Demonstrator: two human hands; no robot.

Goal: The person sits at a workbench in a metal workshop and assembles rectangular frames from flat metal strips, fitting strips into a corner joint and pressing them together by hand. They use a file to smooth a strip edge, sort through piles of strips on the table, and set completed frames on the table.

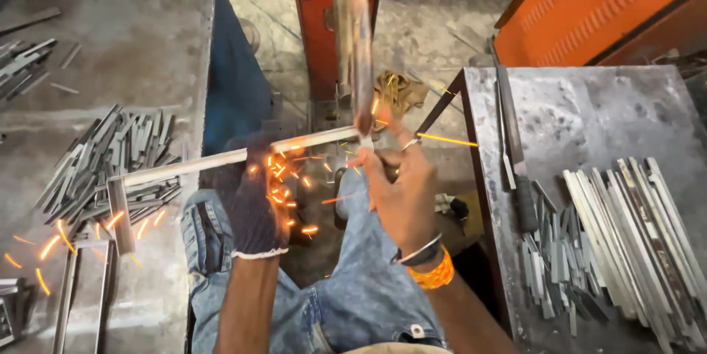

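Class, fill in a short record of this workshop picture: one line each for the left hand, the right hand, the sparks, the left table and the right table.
Left hand: gloved left hand wrapped around a long flat metal strip, which runs out over the left table.
Right hand: bare right hand with its grip on the machine's lever handle.
Sparks: orange sparks fly beside the glove.
Left table: grey metal table with a heap of short cut pieces.
Right table: grey table bearing long metal strips.
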